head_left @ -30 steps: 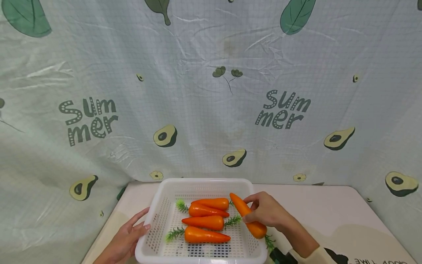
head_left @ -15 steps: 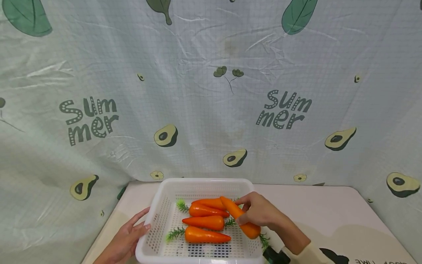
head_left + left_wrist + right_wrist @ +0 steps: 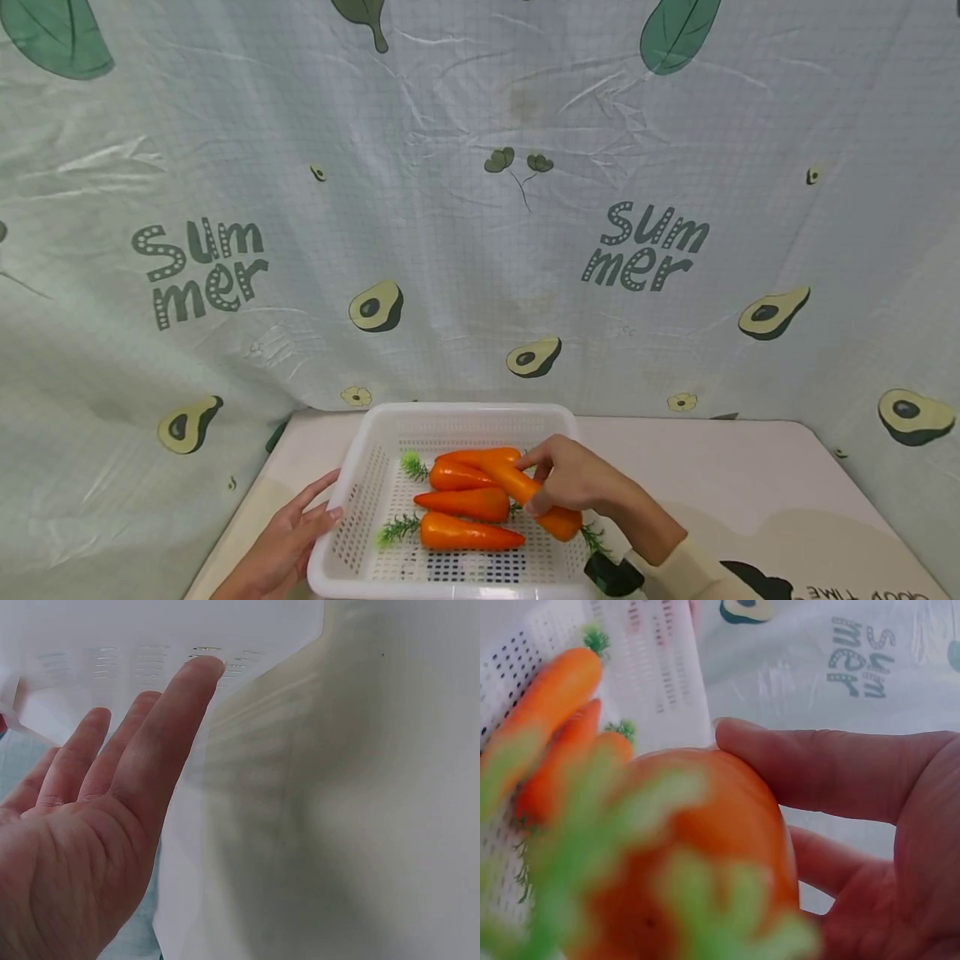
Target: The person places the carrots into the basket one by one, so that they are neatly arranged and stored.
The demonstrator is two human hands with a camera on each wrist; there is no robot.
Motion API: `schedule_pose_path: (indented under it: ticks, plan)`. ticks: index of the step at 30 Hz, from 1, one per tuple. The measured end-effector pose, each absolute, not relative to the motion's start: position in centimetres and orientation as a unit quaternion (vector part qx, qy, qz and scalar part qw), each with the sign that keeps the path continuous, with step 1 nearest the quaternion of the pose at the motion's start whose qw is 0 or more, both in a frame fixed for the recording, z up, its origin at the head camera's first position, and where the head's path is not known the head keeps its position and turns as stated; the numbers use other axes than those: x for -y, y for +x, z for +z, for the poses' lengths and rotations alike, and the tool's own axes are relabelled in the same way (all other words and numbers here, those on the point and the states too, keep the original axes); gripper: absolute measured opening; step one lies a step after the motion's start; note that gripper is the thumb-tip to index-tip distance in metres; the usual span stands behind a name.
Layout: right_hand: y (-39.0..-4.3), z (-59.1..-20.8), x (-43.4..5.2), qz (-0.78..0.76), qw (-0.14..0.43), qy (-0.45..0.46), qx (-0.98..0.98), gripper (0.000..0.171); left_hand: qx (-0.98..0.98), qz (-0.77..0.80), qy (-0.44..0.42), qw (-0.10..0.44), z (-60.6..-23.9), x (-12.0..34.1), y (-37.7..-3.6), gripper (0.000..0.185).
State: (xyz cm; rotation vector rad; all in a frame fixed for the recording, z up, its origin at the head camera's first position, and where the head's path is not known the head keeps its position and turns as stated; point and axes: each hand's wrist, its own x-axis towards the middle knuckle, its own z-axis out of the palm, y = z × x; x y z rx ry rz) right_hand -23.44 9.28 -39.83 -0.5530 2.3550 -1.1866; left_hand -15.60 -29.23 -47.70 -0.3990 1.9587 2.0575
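My right hand (image 3: 573, 479) pinches an orange carrot (image 3: 517, 482) with a green leafy top, thumb on one side and fingers on the other. The carrot slants above the right part of a white perforated plastic basket (image 3: 465, 409), its tip overlapping the carrots beneath. Whether it touches them I cannot tell. Several more carrots (image 3: 468, 533) lie crosswise in the basket, tops pointing different ways. In the right wrist view the held carrot (image 3: 727, 817) fills the foreground behind blurred green leaves. My left hand (image 3: 288, 533) rests against the basket's left side, fingers extended; the left wrist view shows its straight fingers (image 3: 161, 742).
The basket stands on a pale table (image 3: 712, 467) with printed lettering at the front right. Behind the table hangs a light curtain (image 3: 465, 250) printed with avocados and leaves. A black device (image 3: 613, 575) sits at my right wrist.
My right hand has moved left with the carrot, carrying it from the basket's right rim farther over the other carrots. The left hand and the basket have stayed in place.
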Motion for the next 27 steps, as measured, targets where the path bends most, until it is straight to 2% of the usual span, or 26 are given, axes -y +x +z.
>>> schedule_pose_path:
  ticks: [8, 18, 27]
  plan:
    - [-23.5, -39.6, -8.5, -0.414, 0.233, -0.221, -0.852, 0.049, -0.674, 0.711, -0.135, 0.147, -47.6, 29.2, -15.6, 0.082]
    - [-23.3, -39.6, -7.3, -0.398, 0.237, -0.25, -0.85, 0.048, -0.676, 0.709, -0.155, 0.127, -47.6, 29.1, -15.8, 0.083]
    - [-23.0, -40.3, -6.3, -0.382, 0.251, -0.264, -0.849, 0.047, -0.674, 0.712, -0.133, 0.147, -47.6, 29.2, -15.6, 0.081]
